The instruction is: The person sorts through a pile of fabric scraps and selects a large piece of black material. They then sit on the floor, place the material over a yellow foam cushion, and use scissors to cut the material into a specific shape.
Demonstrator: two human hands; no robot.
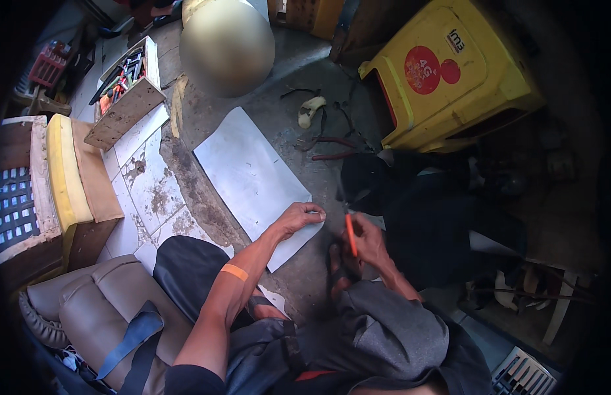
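We see the pale sheet point(247, 174) flat on the grey floor point(281, 125) ahead of the person, its long axis slanting from the upper left down to the lower right, so that one short end comes close to the hands. The left hand point(296, 221) is clearly the nearer: it reaches over that end, with thumb and fingertips drawn together at the right-hand edge. Whether the edge is pinched between them or merely touched, we cannot tell.

The right hand point(366, 241) stands off the sheet, to the right of that same end, its fingers closed round an orange-handled tool point(351, 237). The handle runs almost straight up and down in our view, tip pointing away from the person (the tip is thin, dark and too blurred for us to name its kind). From this hand, then, the sheet lies to the left and ahead, with a strip of floor between, and the tool's line crosses the sheet's long axis at a slant instead of running along it.

We judge that narrow gap, between the tool's tip and the edge by the left fingertips, to be the relation that counts most here. The tool and the sheet stand apart, though near.
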